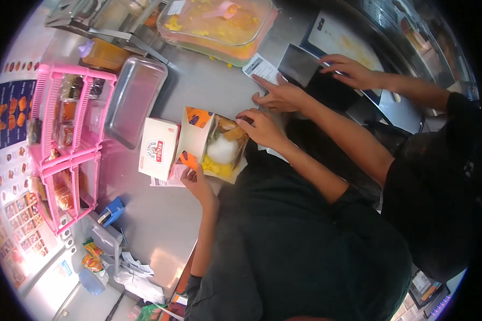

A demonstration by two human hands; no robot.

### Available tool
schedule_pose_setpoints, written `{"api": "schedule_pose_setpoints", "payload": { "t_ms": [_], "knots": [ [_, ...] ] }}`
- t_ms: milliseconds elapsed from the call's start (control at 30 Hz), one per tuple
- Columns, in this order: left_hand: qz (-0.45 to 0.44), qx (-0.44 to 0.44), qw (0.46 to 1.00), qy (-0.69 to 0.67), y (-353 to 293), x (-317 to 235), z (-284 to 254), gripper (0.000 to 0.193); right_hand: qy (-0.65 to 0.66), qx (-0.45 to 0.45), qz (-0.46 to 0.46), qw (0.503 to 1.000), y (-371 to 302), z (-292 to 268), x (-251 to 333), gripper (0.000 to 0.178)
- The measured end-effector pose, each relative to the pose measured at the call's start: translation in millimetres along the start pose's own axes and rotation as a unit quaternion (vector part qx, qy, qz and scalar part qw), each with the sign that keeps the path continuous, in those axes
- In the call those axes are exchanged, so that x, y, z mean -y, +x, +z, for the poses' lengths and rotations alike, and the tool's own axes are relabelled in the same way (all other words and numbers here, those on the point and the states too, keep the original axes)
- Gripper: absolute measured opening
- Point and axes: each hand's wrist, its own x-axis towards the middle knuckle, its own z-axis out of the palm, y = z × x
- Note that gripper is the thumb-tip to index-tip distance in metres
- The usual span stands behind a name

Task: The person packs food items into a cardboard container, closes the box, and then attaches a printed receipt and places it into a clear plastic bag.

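On the metal tabletop (144, 222), an open card box (191, 138), probably light, flexible and best held by both sides, sits with the left hand (199, 187) pinching an orange flap (188, 159) in its fingers, the right hand (266, 129) touching the box's right edge, grip unclear, and a white box (158, 136) alongside.

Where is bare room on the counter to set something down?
Between the metal tray, glass container and open food box; also below the white box, right of the blue object. Crowded: around the open food box, with the left hand and right hand, and the paper label beside a co-worker's hand.
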Motion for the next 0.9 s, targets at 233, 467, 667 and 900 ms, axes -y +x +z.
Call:
{"api": "schedule_pose_setpoints", "payload": {
  "t_ms": [233, 467, 667, 900],
  "knots": [
    [0.035, 0.025, 0.999, -0.010, 3, -12, -1, 0.058, -0.001, -0.001, 0.002, 1.000, -3, 7, -6, 0.026],
    [0.223, -0.066, 0.964, 0.130, 10, -34, 3, 0.049, -0.004, -0.006, 0.015, 1.000, -4, 7, -4, 0.027],
    [0.445, 0.304, 0.781, 0.315, 39, -104, 90, 0.031, -0.006, -0.015, 0.028, 0.999, -3, 7, -3, 0.026],
    [0.508, 0.420, 0.631, 0.409, 99, -76, 214, 0.035, -0.027, -0.016, 0.010, 0.999, -5, 8, -3, 0.027]
  ]
}}
